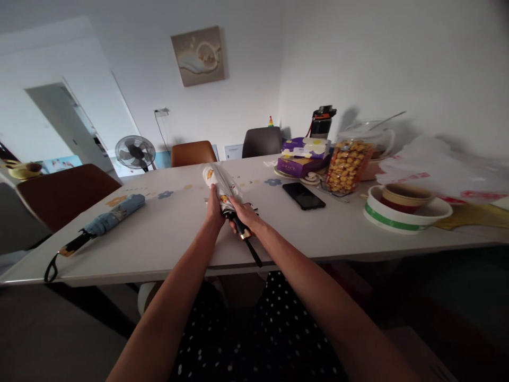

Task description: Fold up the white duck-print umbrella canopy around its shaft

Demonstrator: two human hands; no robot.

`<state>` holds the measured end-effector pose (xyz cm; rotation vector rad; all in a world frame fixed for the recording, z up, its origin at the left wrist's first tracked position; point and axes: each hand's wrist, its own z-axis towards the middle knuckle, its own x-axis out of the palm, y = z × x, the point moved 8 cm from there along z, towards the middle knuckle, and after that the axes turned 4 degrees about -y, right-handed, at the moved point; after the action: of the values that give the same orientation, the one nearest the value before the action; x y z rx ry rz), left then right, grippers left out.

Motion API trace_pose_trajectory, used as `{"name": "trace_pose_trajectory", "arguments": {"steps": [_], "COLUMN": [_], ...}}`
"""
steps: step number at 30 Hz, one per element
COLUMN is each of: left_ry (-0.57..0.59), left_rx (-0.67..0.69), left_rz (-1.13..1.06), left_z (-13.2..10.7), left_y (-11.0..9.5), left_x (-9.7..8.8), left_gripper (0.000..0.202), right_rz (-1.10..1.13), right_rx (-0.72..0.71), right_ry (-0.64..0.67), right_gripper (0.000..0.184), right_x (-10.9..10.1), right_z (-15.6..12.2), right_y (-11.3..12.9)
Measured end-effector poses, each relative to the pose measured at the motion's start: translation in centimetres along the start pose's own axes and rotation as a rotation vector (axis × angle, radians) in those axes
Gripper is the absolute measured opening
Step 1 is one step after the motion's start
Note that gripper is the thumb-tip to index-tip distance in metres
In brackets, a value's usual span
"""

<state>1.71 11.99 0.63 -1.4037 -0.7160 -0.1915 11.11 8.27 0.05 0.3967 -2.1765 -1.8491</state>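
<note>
A folded white umbrella [221, 182] with small orange prints lies over the table in front of me, its black handle and wrist strap pointing toward me. My left hand [214, 206] is closed along the left side of its canopy. Around the canopy's lower end and the top of the handle, my right hand [243, 211] is closed too. Several dark rib tips stick out beside my fingers. A second folded umbrella [113, 216], blue with a black handle and a strap loop, rests on the table to the left, apart from both hands.
On the white table [167, 249], a black phone [304, 196] lies right of my hands. Beyond it are purple boxes [298, 163], a snack jar [348, 164], a dark bottle [321, 123], a white-green bowl [397, 223] and a plastic bag [441, 164]. Chairs [193, 154] stand behind.
</note>
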Motion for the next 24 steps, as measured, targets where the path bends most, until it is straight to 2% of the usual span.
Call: {"name": "trace_pose_trajectory", "arguments": {"steps": [4, 10, 12, 14, 16, 18, 19, 21, 24], "left_ry": [0.107, 0.218, 0.197, 0.071, -0.158, -0.357, -0.405, -0.408, -0.329], "left_rx": [0.000, -0.052, -0.085, -0.081, 0.070, 0.401, 0.580, 0.857, 1.035], "left_rz": [-0.078, -0.172, -0.150, -0.026, 0.184, 0.405, 0.512, 0.707, 0.903], "left_z": [-0.4, -0.6, -0.5, -0.3, -0.3, -1.5, -2.5, -4.5, -6.3], "left_y": [-0.2, -0.1, 0.3, 0.6, -0.6, -3.5, -4.9, -6.6, -7.1], "left_x": [0.8, 1.2, 1.0, -0.2, -2.2, -3.4, -3.2, -2.0, 0.0], "left_gripper": [0.071, 0.065, 0.067, 0.066, 0.054, 0.034, 0.027, 0.023, 0.019], "right_rz": [0.013, 0.107, 0.160, 0.219, 0.250, 0.240, 0.231, 0.228, 0.272], "right_rx": [-0.013, 0.019, 0.006, -0.014, -0.026, -0.022, -0.019, -0.016, -0.021], "right_ry": [0.078, 0.161, 0.188, 0.192, 0.134, 0.043, -0.002, -0.070, -0.146], "right_gripper": [0.057, 0.060, 0.058, 0.058, 0.058, 0.059, 0.060, 0.063, 0.064], "right_x": [0.5, 1.2, 1.3, 1.2, 0.6, -0.1, -0.5, -1.1, -1.8], "right_z": [0.1, 0.1, 0.0, 0.0, 0.1, 0.4, 0.5, 0.6, 0.6], "right_y": [0.0, -0.3, 0.1, 0.6, 0.8, 0.8, 0.8, 0.7, 0.8]}}
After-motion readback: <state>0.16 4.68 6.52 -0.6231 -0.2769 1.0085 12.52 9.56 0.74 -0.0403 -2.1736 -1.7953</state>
